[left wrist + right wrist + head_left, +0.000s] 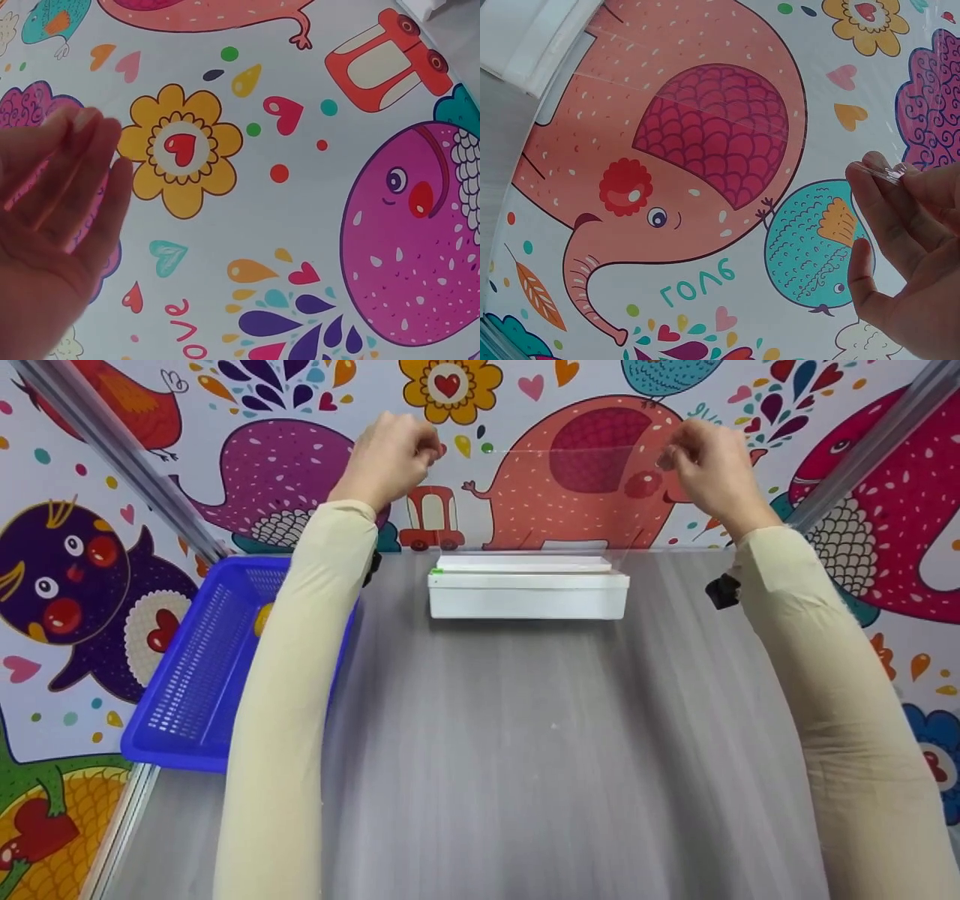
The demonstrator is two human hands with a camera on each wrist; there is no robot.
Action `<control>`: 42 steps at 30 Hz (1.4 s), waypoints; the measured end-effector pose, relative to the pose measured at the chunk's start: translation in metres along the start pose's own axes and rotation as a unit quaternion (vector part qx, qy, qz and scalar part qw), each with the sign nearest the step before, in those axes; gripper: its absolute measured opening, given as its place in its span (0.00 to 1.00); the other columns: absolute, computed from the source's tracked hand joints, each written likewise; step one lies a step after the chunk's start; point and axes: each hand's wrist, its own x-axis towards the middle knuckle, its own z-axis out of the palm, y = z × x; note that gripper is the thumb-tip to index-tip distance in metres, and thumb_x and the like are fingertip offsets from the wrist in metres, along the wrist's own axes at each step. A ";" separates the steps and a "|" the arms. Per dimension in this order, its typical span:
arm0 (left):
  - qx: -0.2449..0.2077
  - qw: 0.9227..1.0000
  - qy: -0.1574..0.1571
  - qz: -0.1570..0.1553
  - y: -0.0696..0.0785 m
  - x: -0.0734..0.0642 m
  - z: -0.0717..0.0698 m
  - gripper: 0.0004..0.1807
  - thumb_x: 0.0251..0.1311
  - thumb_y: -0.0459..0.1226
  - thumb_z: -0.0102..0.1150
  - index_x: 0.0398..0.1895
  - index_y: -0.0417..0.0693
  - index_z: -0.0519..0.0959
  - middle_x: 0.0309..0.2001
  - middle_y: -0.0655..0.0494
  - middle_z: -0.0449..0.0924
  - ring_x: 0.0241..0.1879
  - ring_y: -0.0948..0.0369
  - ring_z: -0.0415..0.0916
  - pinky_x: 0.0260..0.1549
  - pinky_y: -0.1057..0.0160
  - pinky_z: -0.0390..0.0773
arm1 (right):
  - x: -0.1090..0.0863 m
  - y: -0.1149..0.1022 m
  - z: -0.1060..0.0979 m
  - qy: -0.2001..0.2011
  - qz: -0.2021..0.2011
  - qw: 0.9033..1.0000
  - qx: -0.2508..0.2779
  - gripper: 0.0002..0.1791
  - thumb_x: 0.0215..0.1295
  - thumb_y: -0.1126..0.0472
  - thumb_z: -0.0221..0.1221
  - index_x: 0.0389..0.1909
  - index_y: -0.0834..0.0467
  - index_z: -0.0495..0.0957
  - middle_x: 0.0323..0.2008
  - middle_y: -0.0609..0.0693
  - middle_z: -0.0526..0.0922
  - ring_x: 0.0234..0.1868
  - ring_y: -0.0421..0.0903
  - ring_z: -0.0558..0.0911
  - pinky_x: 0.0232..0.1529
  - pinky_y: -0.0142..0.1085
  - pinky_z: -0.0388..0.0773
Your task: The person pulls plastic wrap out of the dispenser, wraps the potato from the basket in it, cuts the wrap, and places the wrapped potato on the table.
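A sheet of clear cling film (559, 495) rises from a white cling film dispenser (528, 598) and stretches between both raised hands. Its upper edge shows as a faint line. My left hand (394, 457) pinches the film's left corner between thumb and fingers; in the left wrist view the thumb of the left hand (64, 202) meets the fingertips, but the film hardly shows. At the other corner, my right hand (705, 465) pinches a gathered, shiny bit of film, plain beside the thumb in the right wrist view. The dispenser stands on the grey table below and between the hands.
A blue plastic basket (139, 742) stands at the left, partly behind the left sleeve, with a yellow thing (262, 619) inside. Behind the table rises a wall (517, 431) printed with cartoon animals. Metal posts (127, 457) run up at both sides.
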 end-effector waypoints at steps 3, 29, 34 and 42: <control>0.006 1.000 0.017 -0.018 0.001 0.004 0.003 0.15 0.72 0.33 0.45 0.50 0.39 0.81 0.48 0.44 0.81 0.44 0.53 0.74 0.46 0.59 0.76 | 0.003 -0.001 0.000 0.003 0.006 1.000 -0.008 0.16 0.75 0.59 0.46 0.50 0.67 0.75 0.45 0.59 0.82 0.46 0.51 0.80 0.42 0.25 0.72; 0.038 0.993 0.109 -0.038 0.001 0.023 0.000 0.17 0.74 0.39 0.43 0.52 0.41 0.79 0.51 0.48 0.80 0.50 0.54 0.77 0.51 0.63 0.73 | 0.025 -0.018 -0.011 0.004 0.057 0.998 -0.025 0.20 0.77 0.57 0.39 0.57 0.63 0.72 0.52 0.58 0.80 0.53 0.49 0.78 0.43 0.27 0.71; 0.035 0.992 0.119 -0.034 0.002 0.022 -0.002 0.17 0.74 0.39 0.43 0.52 0.41 0.79 0.51 0.48 0.80 0.51 0.55 0.77 0.52 0.65 0.72 | 0.026 -0.018 -0.013 0.012 0.056 0.998 -0.022 0.20 0.77 0.56 0.40 0.58 0.63 0.72 0.52 0.58 0.80 0.53 0.49 0.78 0.45 0.27 0.71; 0.014 0.994 0.102 -0.028 0.002 0.014 -0.007 0.16 0.74 0.37 0.43 0.54 0.41 0.78 0.52 0.49 0.79 0.52 0.57 0.75 0.54 0.68 0.70 | 0.019 -0.016 -0.016 0.016 0.017 1.000 -0.010 0.19 0.76 0.56 0.43 0.56 0.63 0.73 0.50 0.59 0.80 0.50 0.46 0.77 0.49 0.26 0.71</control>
